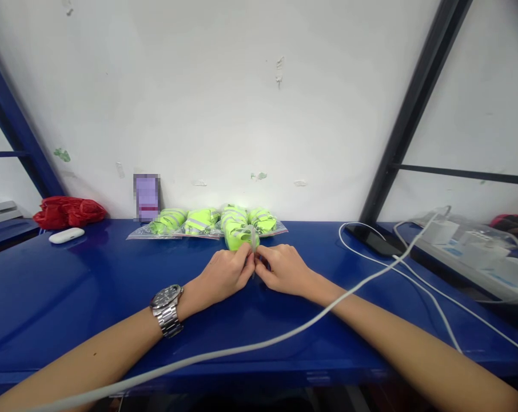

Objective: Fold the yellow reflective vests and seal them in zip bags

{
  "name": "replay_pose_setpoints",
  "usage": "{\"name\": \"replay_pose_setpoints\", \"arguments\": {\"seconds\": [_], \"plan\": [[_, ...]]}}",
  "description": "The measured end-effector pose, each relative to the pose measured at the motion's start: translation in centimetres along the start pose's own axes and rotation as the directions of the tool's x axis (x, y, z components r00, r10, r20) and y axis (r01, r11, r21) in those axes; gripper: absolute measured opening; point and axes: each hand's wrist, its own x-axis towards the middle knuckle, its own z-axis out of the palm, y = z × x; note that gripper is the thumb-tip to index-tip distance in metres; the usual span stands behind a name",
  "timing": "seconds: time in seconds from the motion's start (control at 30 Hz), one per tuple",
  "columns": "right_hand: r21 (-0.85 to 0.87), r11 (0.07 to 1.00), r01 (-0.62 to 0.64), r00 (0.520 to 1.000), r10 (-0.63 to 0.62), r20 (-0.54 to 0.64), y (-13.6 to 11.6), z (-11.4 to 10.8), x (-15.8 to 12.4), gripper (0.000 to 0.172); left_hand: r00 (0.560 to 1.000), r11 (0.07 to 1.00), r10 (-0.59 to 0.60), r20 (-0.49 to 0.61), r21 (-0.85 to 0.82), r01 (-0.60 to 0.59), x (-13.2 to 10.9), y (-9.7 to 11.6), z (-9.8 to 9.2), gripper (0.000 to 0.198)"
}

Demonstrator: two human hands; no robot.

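My left hand (228,269), with a metal wristwatch (168,306) on its wrist, is closed in a pinch near the middle of the blue table. Facing it, my right hand (282,269) is pinched too, the fingertips of both almost touching. Between them a narrow grey strip (254,240) stands upright, held from both sides; whether it is reflective tape or a bag's edge I cannot tell. Just behind lies a fluorescent yellow-green folded reflective bundle (232,236). More such bundles (202,221) with silver bands lie in clear plastic bags along the wall.
A white cable (259,345) crosses in front of my forearms. At right are a black phone (373,239) and a power strip (469,246) with white plugs. A red plastic bag (72,212), a white earbud case (66,235) and a blurred purple box (148,197) are at left.
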Motion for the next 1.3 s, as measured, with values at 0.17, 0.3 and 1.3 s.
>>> {"name": "replay_pose_setpoints", "arguments": {"seconds": [0.17, 0.3, 1.3], "plan": [[-0.036, 0.999, -0.019, 1.000, 0.020, 0.023, -0.2, -0.2, 0.0, 0.024, 0.996, 0.992, 0.082, 0.025, 0.089, -0.084, 0.1, -0.3, -0.2, 0.022], [-0.080, 0.997, 0.010, 0.999, -0.006, 0.051, -0.7, -0.4, -0.1, 0.027, 0.995, 0.989, 0.096, 0.023, 0.114, -0.098, 0.3, -0.6, -0.4, 0.023], [0.761, 0.631, -0.150, 0.806, 0.524, -0.276, 5.2, 1.8, 1.1, 0.013, 0.914, 0.908, -0.395, -0.090, -0.188, 0.374, 1.4, -4.0, -1.3, 0.026]]}}
